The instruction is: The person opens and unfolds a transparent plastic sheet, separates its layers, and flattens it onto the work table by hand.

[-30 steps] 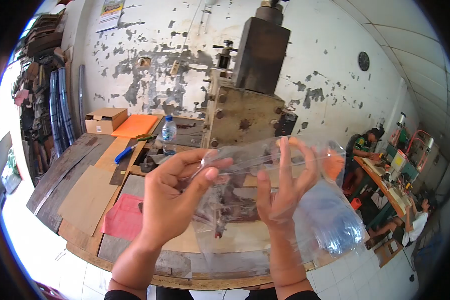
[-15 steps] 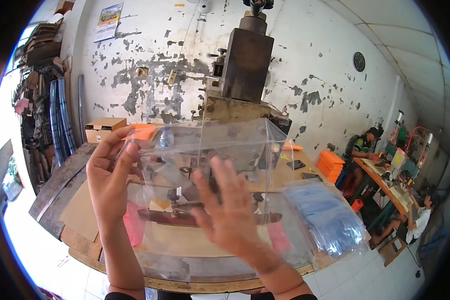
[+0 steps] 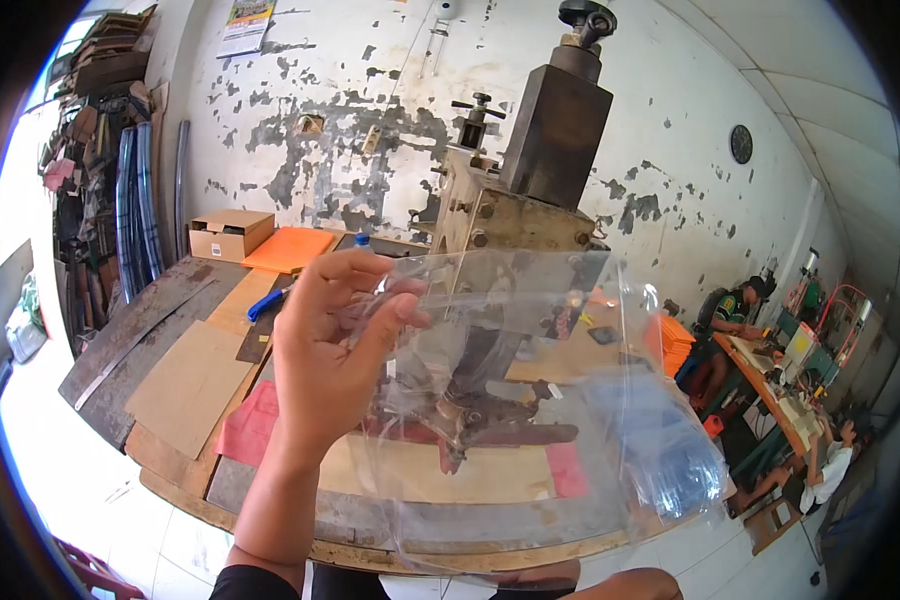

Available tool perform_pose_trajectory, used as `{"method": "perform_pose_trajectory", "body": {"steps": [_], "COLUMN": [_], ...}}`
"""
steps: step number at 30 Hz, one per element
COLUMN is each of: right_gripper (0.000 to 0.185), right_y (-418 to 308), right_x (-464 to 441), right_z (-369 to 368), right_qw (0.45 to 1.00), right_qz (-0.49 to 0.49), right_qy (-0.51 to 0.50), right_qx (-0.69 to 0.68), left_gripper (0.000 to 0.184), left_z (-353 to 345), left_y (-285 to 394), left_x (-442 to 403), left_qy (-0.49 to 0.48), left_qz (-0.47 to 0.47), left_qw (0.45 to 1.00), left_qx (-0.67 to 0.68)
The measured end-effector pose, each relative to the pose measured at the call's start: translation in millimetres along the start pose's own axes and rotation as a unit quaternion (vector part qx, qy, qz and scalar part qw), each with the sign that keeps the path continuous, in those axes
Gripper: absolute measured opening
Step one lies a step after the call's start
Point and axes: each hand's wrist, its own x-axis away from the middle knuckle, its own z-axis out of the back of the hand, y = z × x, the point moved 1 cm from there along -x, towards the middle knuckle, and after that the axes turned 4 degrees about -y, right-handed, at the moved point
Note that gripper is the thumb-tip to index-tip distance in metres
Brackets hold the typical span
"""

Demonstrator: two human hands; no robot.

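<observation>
Left hand [image 3: 325, 375] has come in from the side toward the middle, taking the clear plastic sheet [image 3: 530, 350] with it, and the right hand, which was spread over that sheet half a second ago, has dropped out of view. The camera has swung a bit too, so the whole background sits further right.

Looks like the handling-and-straightening stage to me. The left grip has the sheet's upper left edge pinched between thumb and fingers, while the rest hangs over the front of the table [image 3: 360, 556], between the person and the heavy metal press [image 3: 560, 140]. Can't tell what the right grip is doing. Getting it properly flat would call for a second hold on the loose right side, since film that floppy could easily fold or cling to itself.

Stuff that's hard to read: glare and creases make it impossible to say if it's one layer or an open bag. The press's lower parts and the near end of the shiny bluish plastic pile [image 3: 665, 450] only show blurry through it. The bottle is mostly hidden, basically just a blue cap [image 3: 361, 240]. The bare skin [image 3: 625, 585] at the bottom edge is cut off, maybe the right forearm, not sure.
</observation>
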Motion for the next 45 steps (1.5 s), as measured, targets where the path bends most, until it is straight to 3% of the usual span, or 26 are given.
{"method": "perform_pose_trajectory", "body": {"steps": [1, 3, 5, 6, 8, 10, 12, 13, 15, 17, 20, 22, 28, 31, 35, 37, 39, 41, 45], "right_gripper": [0.02, 0.052, 0.053, 0.054, 0.055, 0.059, 0.049, 0.049, 0.038, 0.03, 0.026, 0.024, 0.03, 0.028, 0.033, 0.042, 0.049, 0.044, 0.037], "right_y": [-21.4, -40.3, -22.3, -22.0, -58.7, -66.8, -59.3, -56.6, -47.0, -40.2, -29.7, -20.5, 8.8, 21.1, 12.2, 3.4, 4.3, 5.6, 7.8], "right_x": [21.7, 80.0, 112.9, 106.1, 35.8, 13.1, 0.8, 5.1, 14.2, 13.7, 11.7, 9.9, 30.7, 39.3, 42.5, 41.0, 42.7, 37.6, 39.4], "right_z": [6.1, 16.1, -3.3, -0.8, 57.5, 80.5, 100.5, 107.2, 123.1, 131.4, 135.2, 132.7, 119.7, 118.3, 112.2, 111.0, 107.7, 104.4, 95.5], "right_qw": [0.98, 0.975, 0.881, 0.787, 0.588, 0.549, 0.618, 0.617, 0.743, 0.752, 0.739, 0.678, 0.585, 0.579, 0.571, 0.474, 0.479, 0.528, 0.532], "right_qz": [0.142, 0.19, 0.231, 0.195, 0.029, -0.06, -0.104, -0.104, -0.15, -0.111, -0.043, 0.009, 0.118, 0.138, 0.111, 0.002, 0.007, 0.028, 0.037], "right_qy": [0.127, 0.108, 0.357, 0.491, 0.603, 0.593, 0.552, 0.551, 0.522, 0.541, 0.535, 0.58, 0.673, 0.701, 0.712, 0.635, 0.613, 0.628, 0.636], "right_qx": [0.051, 0.032, 0.209, 0.318, 0.538, 0.586, 0.551, 0.552, 0.391, 0.36, 0.407, 0.451, 0.438, 0.392, 0.395, 0.61, 0.628, 0.571, 0.557], "left_gripper": [0.035, 0.039, 0.043, 0.047, 0.052, 0.059, 0.058, 0.058, 0.051, 0.045, 0.036, 0.034, 0.038, 0.034, 0.023, 0.021, 0.018, 0.019, 0.024], "left_z": [2.0, 3.8, 1.8, -0.2, -8.0, -17.2, -22.1, -23.8, -21.3, -12.1, -6.1, -5.1, -5.0, -16.3, -29.5, -33.7, -35.4, -38.6, -43.5], "left_y": [0.8, 3.6, 6.2, 7.8, 11.1, 9.2, 10.3, 11.2, 15.9, 17.9, 17.0, 18.0, 25.2, 22.7, 16.9, 15.1, 14.6, 15.3, 21.3], "left_x": [0.9, 3.0, 8.1, 11.8, 19.6, 27.8, 28.1, 27.8, 26.0, 21.7, 16.5, 12.1, 14.5, 16.9, 21.3, 22.9, 25.0, 27.0, 34.2], "left_qy": [0.002, -0.02, -0.04, -0.062, -0.11, -0.176, -0.184, -0.188, -0.159, -0.191, -0.208, -0.221, -0.278, -0.272, -0.254, -0.244, -0.24, -0.238, -0.236], "left_qz": [0.0, -0.012, -0.054, -0.092, -0.141, -0.229, -0.243, -0.257, -0.233, -0.167, -0.165, -0.184, -0.127, -0.134, -0.145, -0.148, -0.183, -0.215, -0.259], "left_qw": [1.0, 0.999, 0.997, 0.993, 0.98, 0.942, 0.939, 0.936, 0.948, 0.958, 0.959, 0.951, 0.941, 0.944, 0.943, 0.943, 0.931, 0.922, 0.904], "left_qx": [0.001, -0.031, -0.029, -0.029, -0.085, -0.173, -0.161, -0.152, -0.144, -0.134, -0.101, -0.112, -0.148, -0.128, -0.161, -0.171, -0.206, -0.218, -0.244]}}
